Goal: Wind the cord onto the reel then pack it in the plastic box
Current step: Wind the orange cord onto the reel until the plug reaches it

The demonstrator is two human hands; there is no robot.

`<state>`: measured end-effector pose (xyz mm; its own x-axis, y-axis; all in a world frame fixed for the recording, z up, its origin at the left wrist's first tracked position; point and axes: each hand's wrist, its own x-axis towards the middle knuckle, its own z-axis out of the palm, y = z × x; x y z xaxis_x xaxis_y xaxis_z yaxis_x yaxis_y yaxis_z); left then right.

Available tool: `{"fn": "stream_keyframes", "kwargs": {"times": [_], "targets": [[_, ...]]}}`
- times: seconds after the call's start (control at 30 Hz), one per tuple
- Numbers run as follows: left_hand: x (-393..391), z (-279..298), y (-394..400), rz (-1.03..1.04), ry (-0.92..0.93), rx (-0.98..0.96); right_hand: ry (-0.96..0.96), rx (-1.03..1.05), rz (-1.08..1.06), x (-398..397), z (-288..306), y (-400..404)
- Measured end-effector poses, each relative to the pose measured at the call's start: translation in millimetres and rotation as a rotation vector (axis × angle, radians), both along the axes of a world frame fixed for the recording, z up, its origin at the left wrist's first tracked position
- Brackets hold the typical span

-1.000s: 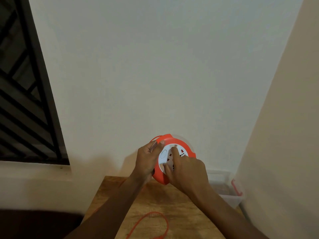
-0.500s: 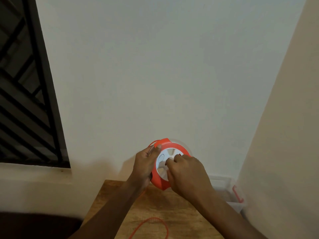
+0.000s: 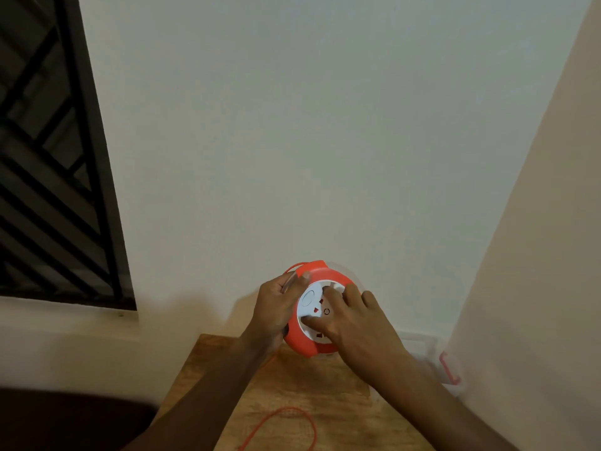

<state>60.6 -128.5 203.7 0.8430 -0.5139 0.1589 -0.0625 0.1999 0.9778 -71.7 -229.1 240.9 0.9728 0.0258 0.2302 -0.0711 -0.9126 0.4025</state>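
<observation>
Both hands hold the reel above the desk.

The left hand (image 3: pixel 276 310) is closed around the left rim of the orange reel (image 3: pixel 320 309); the right hand (image 3: pixel 354 323) presses spread fingers on its white face. Loose cord (image 3: pixel 294 421) loops on the near desk (image 3: pixel 309 385). The box (image 3: pixel 447 366) sits far right.

Wall (image 3: pixel 325 141) close behind — table (image 3: pixel 325 402) clear.
</observation>
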Motion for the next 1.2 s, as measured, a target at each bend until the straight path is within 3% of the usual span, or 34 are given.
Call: {"fn": "stream_keyframes", "kwargs": {"times": [0.23,0.37,0.5,0.57,0.77,1.03,1.2], "targets": [[-0.9,4.3,-2.8,0.040,-0.027,0.018,0.004,0.165,-0.090,6.3,-1.6,-4.0],[-2.1,5.3,-5.2,0.057,-0.014,0.009,-0.230,0.493,-0.218,5.5,1.3,-5.3],[-4.7,3.4,-6.5,0.062,-0.027,0.016,-0.214,0.626,-0.255,2.6,-4.2,-1.3],[-3.5,0.0,-6.3,0.054,-0.030,0.022,-0.208,0.602,-0.231,-2.7,-6.8,-1.4],[-2.6,-4.4,-5.4,0.038,-0.064,0.033,-0.164,0.238,-0.049,-15.0,-0.6,2.4],[-5.1,0.0,-3.0,-0.011,-0.091,0.079,0.085,0.143,-0.018,-9.4,-6.2,0.0],[-10.1,0.9,-1.5,-0.019,-0.089,0.054,0.097,0.125,-0.103,-4.9,-7.5,4.5]]}}
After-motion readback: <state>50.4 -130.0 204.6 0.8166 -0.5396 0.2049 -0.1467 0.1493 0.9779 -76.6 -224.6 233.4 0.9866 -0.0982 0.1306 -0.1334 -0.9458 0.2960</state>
